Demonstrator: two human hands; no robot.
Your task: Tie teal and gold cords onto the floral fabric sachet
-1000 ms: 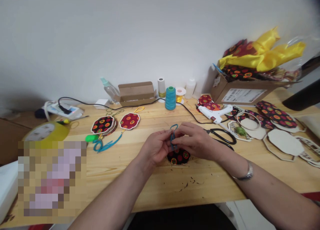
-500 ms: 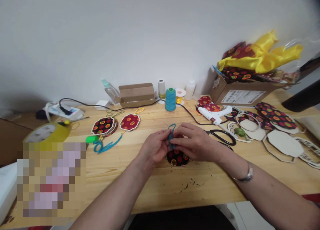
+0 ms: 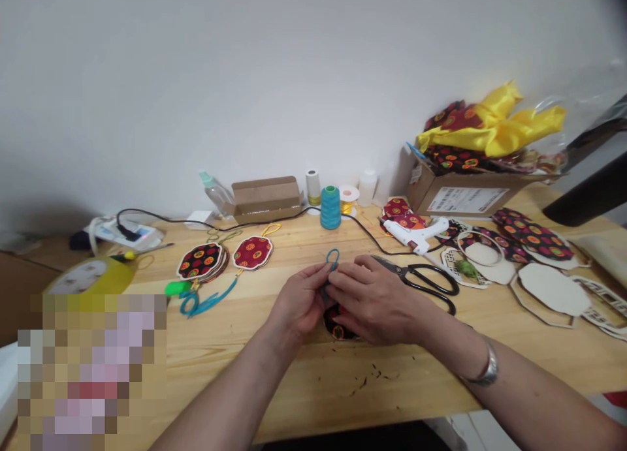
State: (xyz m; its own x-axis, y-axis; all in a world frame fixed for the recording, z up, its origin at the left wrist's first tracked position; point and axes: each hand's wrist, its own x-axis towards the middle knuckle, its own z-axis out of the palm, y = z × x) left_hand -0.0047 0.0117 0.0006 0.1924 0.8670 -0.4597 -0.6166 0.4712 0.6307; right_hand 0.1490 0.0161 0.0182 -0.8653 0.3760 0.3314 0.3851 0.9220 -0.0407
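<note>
My left hand [image 3: 301, 301] is closed, its thumb and forefinger pinching teal cord [image 3: 333, 256] whose loop sticks up above the fingertips. My right hand [image 3: 375, 297] presses against the left, fingers bent over the lower part of the cord and hiding it. Beneath both hands lies a black fabric ornament [image 3: 337, 327] with a red and orange pattern, mostly covered. Close to the right hand lie black-handled scissors [image 3: 431, 278]. A teal thread cone [image 3: 331, 208] stands upright beyond the hands.
Left of the hands lie a red ornament [image 3: 253, 252] with teal cords and a stack of black ornaments [image 3: 200, 262]. To the right are a white glue gun [image 3: 414, 234] and pale cut-out shapes [image 3: 553, 288]. A cardboard box [image 3: 465, 193] holds fabric. A black cable [image 3: 274, 219] crosses behind.
My right fingers have moved down along the cord and now cover its lower part. Less of the ornament shows. The view has tilted slightly, so the scissors show more fully.
</note>
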